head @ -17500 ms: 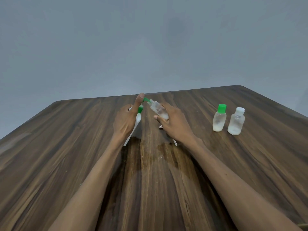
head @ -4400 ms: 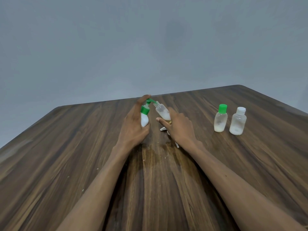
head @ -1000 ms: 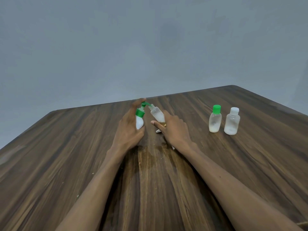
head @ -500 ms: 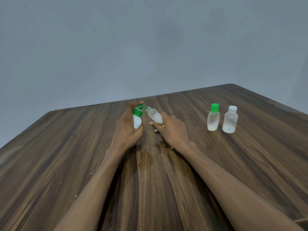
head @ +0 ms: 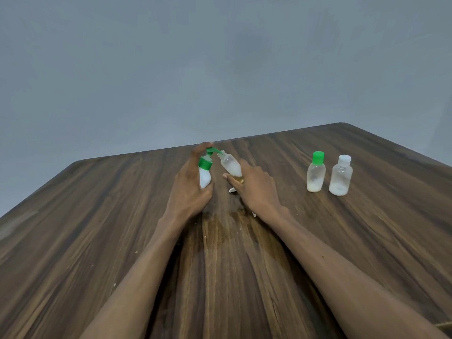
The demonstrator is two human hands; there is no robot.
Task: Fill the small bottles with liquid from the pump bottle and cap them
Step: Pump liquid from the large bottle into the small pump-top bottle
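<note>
My left hand [head: 189, 189] grips a white pump bottle [head: 205, 176] with a green pump head, its forefinger resting on top of the pump. The green nozzle touches the open mouth of a small clear bottle [head: 231, 165], which my right hand [head: 254, 189] holds tilted to the left. That bottle has whitish liquid in its lower part. To the right stand two capped small bottles with liquid at the bottom: one with a green cap [head: 316, 172] and one with a white cap [head: 340, 176].
The wooden table [head: 97, 228] has a wet patch [head: 225, 223] just in front of my hands. A small white piece [head: 232, 190] lies on the table under my right hand. The table's far edge runs close behind the bottles, with a grey wall beyond.
Both hands and the two bottles have stayed together with little relative movement. The view has drifted slightly, so everything sits a bit further left than a second ago.
</note>
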